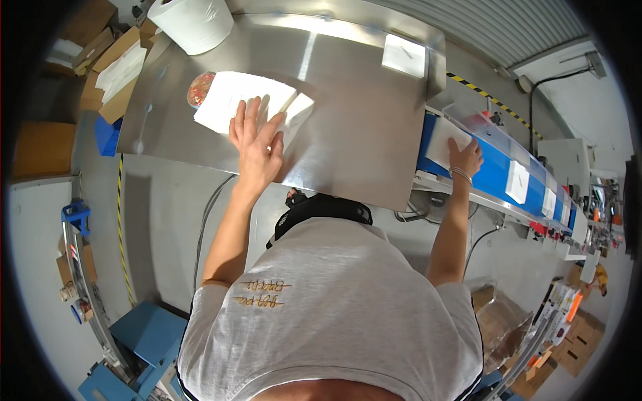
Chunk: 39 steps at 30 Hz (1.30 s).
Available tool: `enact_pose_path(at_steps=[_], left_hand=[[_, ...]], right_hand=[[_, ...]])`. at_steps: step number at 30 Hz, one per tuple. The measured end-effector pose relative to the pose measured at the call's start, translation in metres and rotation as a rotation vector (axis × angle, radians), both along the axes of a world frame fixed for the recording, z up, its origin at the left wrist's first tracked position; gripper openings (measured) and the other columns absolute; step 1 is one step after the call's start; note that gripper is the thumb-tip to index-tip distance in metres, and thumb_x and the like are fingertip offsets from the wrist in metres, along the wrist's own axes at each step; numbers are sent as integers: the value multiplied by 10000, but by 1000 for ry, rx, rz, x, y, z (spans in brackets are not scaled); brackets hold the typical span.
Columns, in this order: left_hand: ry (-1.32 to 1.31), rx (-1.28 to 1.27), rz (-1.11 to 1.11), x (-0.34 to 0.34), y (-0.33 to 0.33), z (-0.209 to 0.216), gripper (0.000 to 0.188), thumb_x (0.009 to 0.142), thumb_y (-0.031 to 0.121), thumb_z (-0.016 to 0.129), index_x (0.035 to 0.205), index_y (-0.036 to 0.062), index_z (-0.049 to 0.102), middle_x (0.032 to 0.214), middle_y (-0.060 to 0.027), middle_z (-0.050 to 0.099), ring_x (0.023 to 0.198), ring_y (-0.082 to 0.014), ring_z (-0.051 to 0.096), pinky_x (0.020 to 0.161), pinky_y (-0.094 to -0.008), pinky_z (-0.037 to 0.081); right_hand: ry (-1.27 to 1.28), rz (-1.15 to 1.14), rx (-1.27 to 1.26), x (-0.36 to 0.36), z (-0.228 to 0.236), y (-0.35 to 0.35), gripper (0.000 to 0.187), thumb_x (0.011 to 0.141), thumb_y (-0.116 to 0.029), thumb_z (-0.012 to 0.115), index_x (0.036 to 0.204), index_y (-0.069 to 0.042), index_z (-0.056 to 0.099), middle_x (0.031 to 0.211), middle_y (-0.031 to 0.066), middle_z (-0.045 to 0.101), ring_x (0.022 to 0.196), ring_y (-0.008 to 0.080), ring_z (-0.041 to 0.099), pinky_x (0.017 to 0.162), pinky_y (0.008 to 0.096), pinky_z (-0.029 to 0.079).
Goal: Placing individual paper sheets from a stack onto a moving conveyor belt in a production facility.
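My left hand [257, 144] lies with its fingers stretched and apart over a fanned stack of thin white rectangular pieces [234, 93] on the steel table. The pieces at the stack's right end lean away from the others, beside my fingertips. A round clear container with red and multicoloured contents [200, 89] touches the stack's left end. Over the blue conveyor belt [491, 164], my right hand [466, 158] is closed on the edge of a flat white rectangular piece [441, 139], thumb on top. Part of that piece is hidden by the hand.
A large white paper roll [192, 23] stands at the table's far left. Another white piece [404, 56] lies at its far right corner. Several white pieces, one nearest [517, 182], sit along the belt under a clear guard [511, 137]. Cardboard boxes [110, 70] are at left.
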<state>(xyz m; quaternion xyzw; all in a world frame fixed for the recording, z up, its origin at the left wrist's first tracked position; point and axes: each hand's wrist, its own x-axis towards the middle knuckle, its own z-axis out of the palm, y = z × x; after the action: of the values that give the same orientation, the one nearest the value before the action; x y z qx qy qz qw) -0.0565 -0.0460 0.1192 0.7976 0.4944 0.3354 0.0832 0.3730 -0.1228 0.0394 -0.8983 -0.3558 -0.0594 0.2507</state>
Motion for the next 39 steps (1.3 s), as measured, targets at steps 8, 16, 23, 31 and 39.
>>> enact_pose_path(at_steps=[8,16,23,31,39], left_hand=[[-9,-32,-81,1,2,6,322,718,1,578,993,141,671,1409,-160,316,1345,-399,169,1073,-525,83],[48,1,17,-19,15,1,429,755,54,605,1181,85,563,1389,-204,314,1317,-412,218,1060,-533,147],[38,2,-24,-20,17,-1,428,739,-5,572,1157,86,583,1369,-184,350,1295,-405,257,1047,-541,180],[-52,13,-53,-15,18,-1,383,688,-30,564,1035,104,659,1371,-173,364,1319,-401,226,1050,-546,144],[-16,-29,-73,-16,21,12,429,709,50,608,1133,115,596,1422,-215,258,1332,-433,162,1059,-555,80]], right_hand=[[492,1117,-80,-206,49,85,541,720,-237,732,1206,-128,520,1367,148,381,1290,307,299,1020,416,321],[912,788,-119,-160,26,74,417,853,-237,631,1173,-1,507,1020,85,606,929,136,566,838,267,450],[498,187,-1,16,-25,11,595,781,-457,656,1083,45,553,1055,208,620,937,289,609,792,340,479],[8,523,129,-68,18,45,541,683,-245,754,1139,-36,552,1121,183,574,1030,351,536,889,412,428],[227,1329,106,-235,32,128,479,778,-225,686,1200,-77,512,1298,111,440,1177,242,424,923,345,406]])
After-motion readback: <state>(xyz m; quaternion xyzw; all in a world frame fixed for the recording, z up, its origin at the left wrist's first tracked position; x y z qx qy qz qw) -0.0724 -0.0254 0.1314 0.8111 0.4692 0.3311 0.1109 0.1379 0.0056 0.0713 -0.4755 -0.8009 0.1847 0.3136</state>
